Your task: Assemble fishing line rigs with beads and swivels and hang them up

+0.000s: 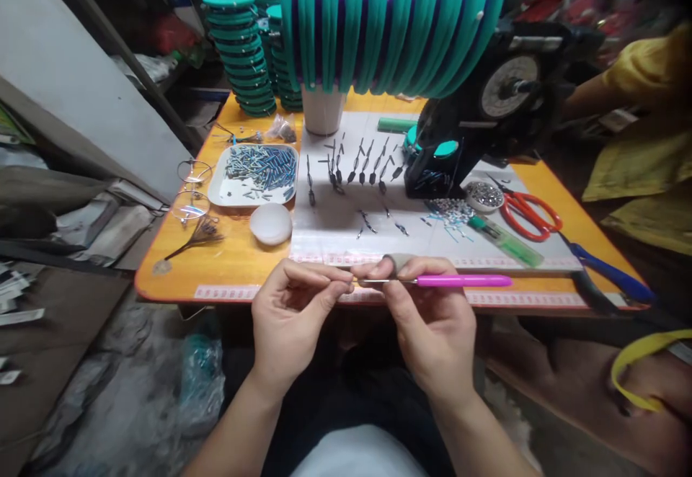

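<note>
My right hand (432, 318) holds a thin metal crochet hook with a pink handle (465, 281) between thumb and fingers, its shaft pointing left. Just left of it my left hand (292, 318) is closed in a pinch near the hook's tip. Whatever those fingertips grip is too small to make out. Both hands are over the table's front edge. Beyond them, dark hanging pieces with short tubes (362, 174) dangle on fine threads below a row of green spools (378, 27) wound with purple line.
A white tray of small blue tubes (213, 187) and a round white lid (270, 224) stand left. To the right are orange-handled scissors (540, 210), blue-handled pliers (610, 272), a green lighter-like tube (508, 241) and a black machine (432, 131). A person's yellow sleeve (649, 63) is at right.
</note>
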The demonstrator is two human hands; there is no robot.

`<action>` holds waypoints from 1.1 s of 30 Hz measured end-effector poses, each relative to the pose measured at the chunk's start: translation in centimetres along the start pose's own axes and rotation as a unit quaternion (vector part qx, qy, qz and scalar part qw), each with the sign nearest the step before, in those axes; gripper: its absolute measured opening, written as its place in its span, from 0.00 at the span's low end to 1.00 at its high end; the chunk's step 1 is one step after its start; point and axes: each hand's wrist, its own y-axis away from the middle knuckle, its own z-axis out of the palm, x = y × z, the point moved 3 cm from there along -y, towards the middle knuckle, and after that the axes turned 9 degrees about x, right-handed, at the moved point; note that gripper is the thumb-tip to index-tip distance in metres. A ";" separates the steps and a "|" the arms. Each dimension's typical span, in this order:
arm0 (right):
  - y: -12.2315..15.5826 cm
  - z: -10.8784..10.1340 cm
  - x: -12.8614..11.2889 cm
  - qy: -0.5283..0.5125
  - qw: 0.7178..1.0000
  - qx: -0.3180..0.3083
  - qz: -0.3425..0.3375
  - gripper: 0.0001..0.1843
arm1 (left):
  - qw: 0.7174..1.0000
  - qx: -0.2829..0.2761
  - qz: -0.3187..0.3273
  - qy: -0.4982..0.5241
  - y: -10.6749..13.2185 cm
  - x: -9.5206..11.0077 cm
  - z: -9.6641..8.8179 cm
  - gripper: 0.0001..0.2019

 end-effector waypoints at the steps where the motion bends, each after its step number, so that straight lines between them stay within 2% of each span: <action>1: 0.2 0.1 0.1 -0.004 1.000 0.002 -0.001 0.07 | 1.000 0.000 -0.005 0.006 0.0 -0.1 0.0 0.10; 11: 0.1 0.1 -0.1 0.043 0.998 0.031 -0.021 0.06 | 0.999 -0.009 -0.027 0.036 -0.1 -0.3 -0.3 0.10; 17: 0.1 0.4 -0.1 0.046 0.998 0.017 -0.034 0.07 | 0.998 -0.013 -0.029 0.051 -0.1 -0.3 -0.2 0.09; 24: 0.1 0.5 0.0 0.036 0.995 0.005 -0.098 0.13 | 0.998 -0.017 -0.040 0.048 -0.1 -0.2 -0.2 0.10; 30: 0.5 -0.1 -0.2 0.156 0.965 0.039 -0.208 0.16 | 1.000 -0.008 -0.017 0.016 0.0 0.0 -0.3 0.10; 33: 0.5 0.1 -0.2 0.160 0.963 0.037 -0.216 0.16 | 1.000 -0.005 0.001 0.006 0.0 0.0 -0.3 0.10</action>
